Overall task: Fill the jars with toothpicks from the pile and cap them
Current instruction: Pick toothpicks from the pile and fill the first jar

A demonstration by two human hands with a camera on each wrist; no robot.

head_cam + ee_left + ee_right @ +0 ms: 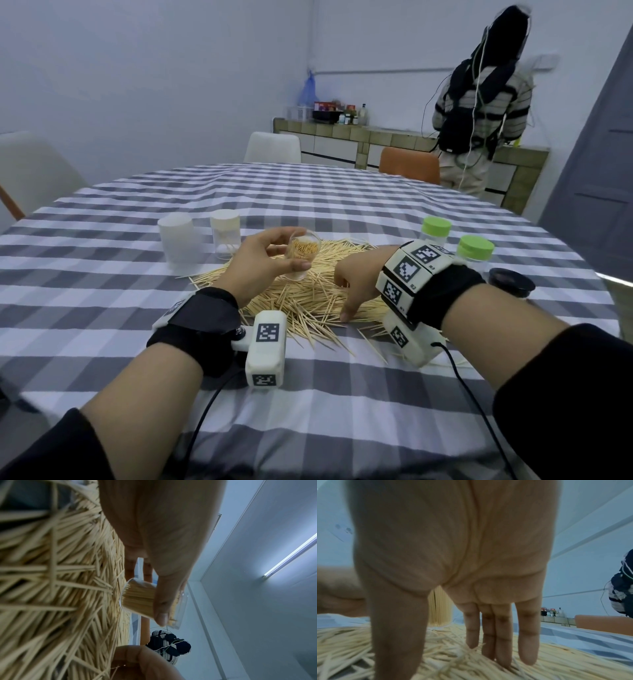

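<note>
The left hand [263, 263] grips a clear jar [301, 255] packed with toothpicks, tilted, thumb and fingers curled round it, above the toothpick pile [308, 294] on the checked counter [308, 394]. At three o'clock from it, the right hand [356, 284] reaches down with straight, spread fingers [498, 639] touching the pile (nothing pinched that shows). Two green-capped jars [435, 230] stand at two o'clock, two white-lidded jars [178, 240] at ten, a black lid [512, 281] far right.
</note>
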